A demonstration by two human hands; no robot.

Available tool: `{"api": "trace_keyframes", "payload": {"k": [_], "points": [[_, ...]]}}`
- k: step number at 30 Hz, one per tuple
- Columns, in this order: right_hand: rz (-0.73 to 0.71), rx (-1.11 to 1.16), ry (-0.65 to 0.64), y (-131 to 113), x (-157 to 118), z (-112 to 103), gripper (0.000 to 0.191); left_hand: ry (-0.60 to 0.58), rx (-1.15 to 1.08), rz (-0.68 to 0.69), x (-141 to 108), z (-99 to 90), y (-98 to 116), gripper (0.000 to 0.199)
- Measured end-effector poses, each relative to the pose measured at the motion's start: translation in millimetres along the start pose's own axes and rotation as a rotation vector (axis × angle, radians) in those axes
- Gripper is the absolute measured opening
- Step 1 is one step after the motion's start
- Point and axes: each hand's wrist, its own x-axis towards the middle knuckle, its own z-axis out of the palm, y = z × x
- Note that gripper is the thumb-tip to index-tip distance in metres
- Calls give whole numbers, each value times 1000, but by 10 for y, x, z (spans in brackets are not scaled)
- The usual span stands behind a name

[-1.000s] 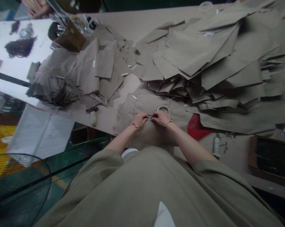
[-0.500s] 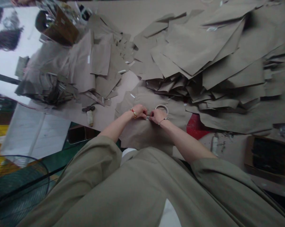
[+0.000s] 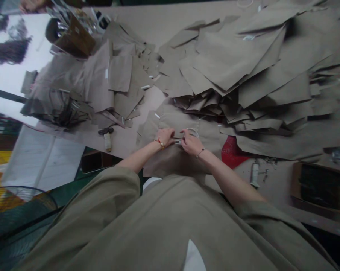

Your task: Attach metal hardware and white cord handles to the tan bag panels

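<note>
A brown-beige fabric piece [image 3: 175, 162] lies on the table right in front of me. On it is a small white label [image 3: 177, 142] with dark print. My left hand [image 3: 166, 137] has its fingers closed at the label's left end. At the other end, my right hand [image 3: 191, 143] is closed on the label too, its forefinger pointing left above it. The fingertips are small and partly hidden. A white ring [image 3: 195, 131], perhaps a roll of tape, rests just behind my right hand, which partly covers it.
Large stacks of brown-beige fabric pieces [image 3: 232, 56] fill the far right, with more fabric [image 3: 98, 79] at left. A cardboard box [image 3: 75, 35] holds odds and ends. Nearby are scissors [image 3: 107, 138], a red piece [image 3: 232, 152], and an open box [image 3: 296, 184]. Another person's hand [image 3: 31, 5] shows top left.
More of the label shows between my hands. My right hand has turned slightly and its forefinger is now raised and extended. The whole view has shifted a little.
</note>
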Motion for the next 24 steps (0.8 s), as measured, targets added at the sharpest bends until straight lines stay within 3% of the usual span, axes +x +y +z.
{"api": "trace_keyframes", "payload": {"k": [5, 9, 12, 14, 17, 19, 20, 22, 24], "points": [[2, 238, -6, -174, -714, 83, 72, 45, -820, 54, -747, 249, 344, 42], [6, 271, -37, -229, -999, 199, 81, 157, -1014, -65, -1087, 380, 651, 20], [19, 271, -36, -195, -1081, 221, 76, 238, -938, -111, -1268, 381, 741, 14], [44, 299, -37, -165, -1116, 199, 58, 354, -828, -116, -1375, 366, 748, 14], [49, 291, -23, -155, -1158, 137, 32, 472, -660, -42, -1486, 335, 735, 38], [46, 221, -1, -174, -1173, 102, 30, 419, -547, 38, -1516, 306, 739, 56], [46, 181, 11, -186, -1173, 93, 30, 370, -485, 60, -1520, 289, 748, 52], [44, 142, 30, -200, -1152, 102, 30, 290, -372, 65, -1521, 255, 778, 25], [29, 269, 25, -189, -1097, 153, 36, 293, -312, 68, -1518, 231, 807, 16]]}}
